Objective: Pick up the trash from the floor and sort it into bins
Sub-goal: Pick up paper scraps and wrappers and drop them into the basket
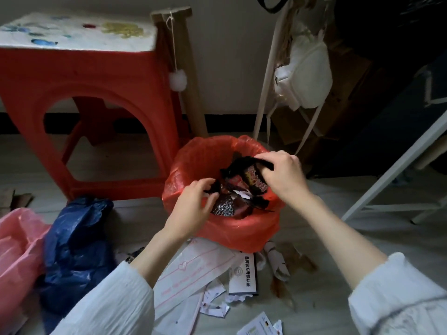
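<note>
1. Two hands are working over a red-lined bin standing on a pale floor near a light wall.
2. Left hand is pinching a dark scrap at the bin's near rim, fingers curled.
3. Right hand is gripping a black wrapper; its long axis is lying roughly left-right across the bin mouth.
4. Paper scraps are lying just before the bin; a blue bag and pink bag are sitting left, a red stool behind.
</note>
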